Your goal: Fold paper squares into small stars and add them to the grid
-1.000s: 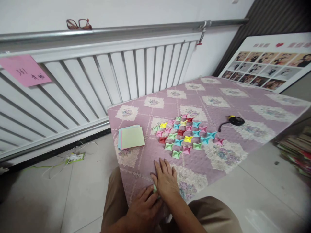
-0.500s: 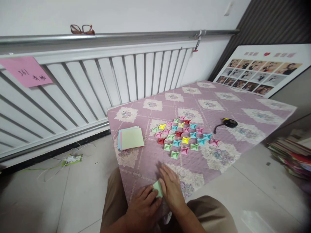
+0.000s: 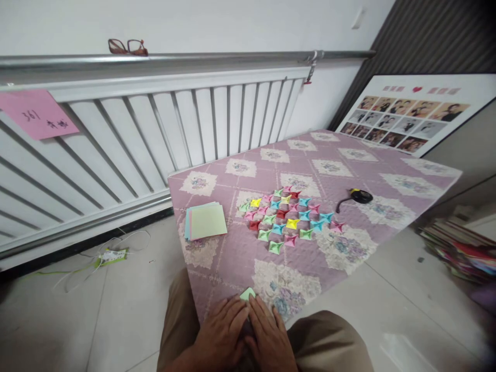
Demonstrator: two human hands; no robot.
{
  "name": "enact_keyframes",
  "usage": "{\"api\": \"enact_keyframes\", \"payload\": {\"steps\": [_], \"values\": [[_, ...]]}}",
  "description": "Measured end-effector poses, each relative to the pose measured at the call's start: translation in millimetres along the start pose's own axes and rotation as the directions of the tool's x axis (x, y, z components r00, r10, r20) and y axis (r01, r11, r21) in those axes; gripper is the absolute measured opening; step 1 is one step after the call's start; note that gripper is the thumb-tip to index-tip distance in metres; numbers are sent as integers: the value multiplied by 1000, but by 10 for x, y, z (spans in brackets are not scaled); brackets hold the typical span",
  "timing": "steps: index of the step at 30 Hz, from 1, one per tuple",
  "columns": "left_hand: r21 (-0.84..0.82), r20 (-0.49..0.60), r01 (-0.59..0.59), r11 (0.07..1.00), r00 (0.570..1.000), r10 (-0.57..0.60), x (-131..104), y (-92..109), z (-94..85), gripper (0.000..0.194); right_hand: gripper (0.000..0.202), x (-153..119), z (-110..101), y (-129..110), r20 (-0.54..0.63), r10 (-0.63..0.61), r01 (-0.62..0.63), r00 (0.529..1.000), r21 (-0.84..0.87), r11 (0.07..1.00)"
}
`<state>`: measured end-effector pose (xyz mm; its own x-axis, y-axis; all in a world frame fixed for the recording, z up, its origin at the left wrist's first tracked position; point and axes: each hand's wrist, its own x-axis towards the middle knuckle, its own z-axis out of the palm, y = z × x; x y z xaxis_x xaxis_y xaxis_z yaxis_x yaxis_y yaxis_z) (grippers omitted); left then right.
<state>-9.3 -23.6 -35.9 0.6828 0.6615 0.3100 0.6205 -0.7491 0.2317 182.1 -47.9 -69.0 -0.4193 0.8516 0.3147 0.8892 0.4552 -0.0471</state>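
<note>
Where the two hands meet, a small piece of green paper [image 3: 248, 294] lies on the patterned cloth [image 3: 232, 258], its far corner showing just ahead of the fingertips and the rest hidden beneath them. The left hand [image 3: 220, 330] covers its near left side, the fingers laid long and close together; the right hand [image 3: 271, 330] comes in from the other side, its first fingers touching the paper and an outer one standing a little apart. Whether either thumb pinches the paper from below, I cannot tell, since the hands hide it.

The step in hand seems to be pressing a crease. To do it well, let the left fingers bear down as an anchor so the sheet cannot creep, and line up the edges under the right fingertips before putting weight on them. A firm, even stroke from the middle out to each corner should leave a sharper line than dabbing; the cloth probably gives a little underneath, so a second pass with a nail would help.

Beyond the fingertips, mostly to their right and apart from them, stand rows of small folded paper pieces [image 3: 275, 247]. Ahead and left of the left fingers sits a stack of square sheets [image 3: 208, 222]. Farthest right, past the rows, lies a black object [image 3: 361, 196] with a thin tail.
</note>
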Motion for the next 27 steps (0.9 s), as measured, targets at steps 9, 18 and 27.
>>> {"api": "enact_keyframes", "payload": {"steps": [9,18,27], "values": [[62,30,71,996,997,-73,32,22,-41,44,63,5,-38,29,19,-14,13,1000,68,998],[140,15,121,983,992,-125,24,18,-4,44,59,8,-39,-6,12,13,-14,1000,76,997],[188,-14,165,968,986,-165,21,79,11,39,59,-21,-44,-13,-46,-2,2,999,18,1000]]}}
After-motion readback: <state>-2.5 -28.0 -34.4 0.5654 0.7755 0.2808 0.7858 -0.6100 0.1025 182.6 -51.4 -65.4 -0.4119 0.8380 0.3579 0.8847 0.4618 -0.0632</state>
